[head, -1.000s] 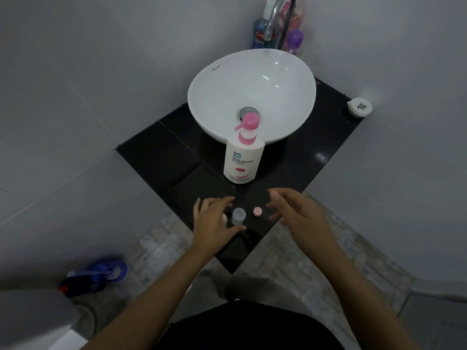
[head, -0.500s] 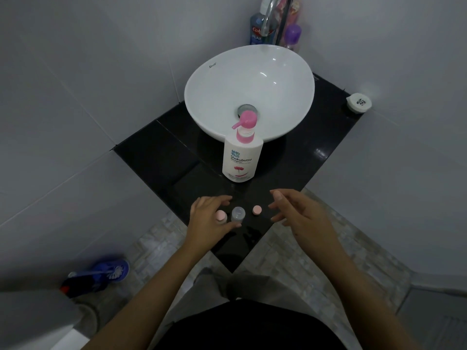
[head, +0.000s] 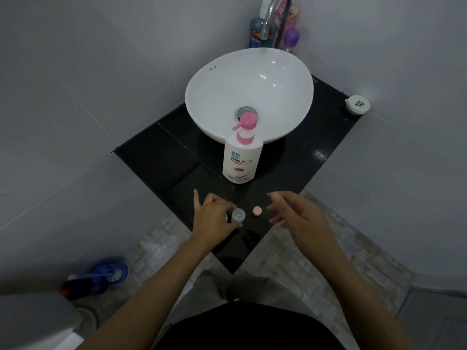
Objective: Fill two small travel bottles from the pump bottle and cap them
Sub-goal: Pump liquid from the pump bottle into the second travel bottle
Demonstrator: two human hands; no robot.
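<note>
A white pump bottle [head: 242, 160] with a pink pump head stands on the black counter [head: 161, 157] in front of the basin. Near the counter's front corner stands a small clear travel bottle [head: 238, 215], uncapped. My left hand [head: 213, 218] curls around it, thumb and fingers touching its sides. A second small bottle is hidden behind that hand. A pink cap [head: 257, 211] lies flat just right of the clear bottle. My right hand [head: 297, 215] hovers to the right of the cap with fingers spread, holding nothing.
A white vessel basin [head: 278, 79] fills the back of the counter under a chrome tap [head: 267, 16], with several toiletry bottles [head: 292, 39] behind. A small white round container [head: 357, 104] sits at the right corner. A blue toilet brush [head: 108, 272] lies on the floor, lower left.
My left hand has closed in around the clear bottle and now covers the pink-capped bottle seen half a second ago. My right hand has barely moved.
</note>
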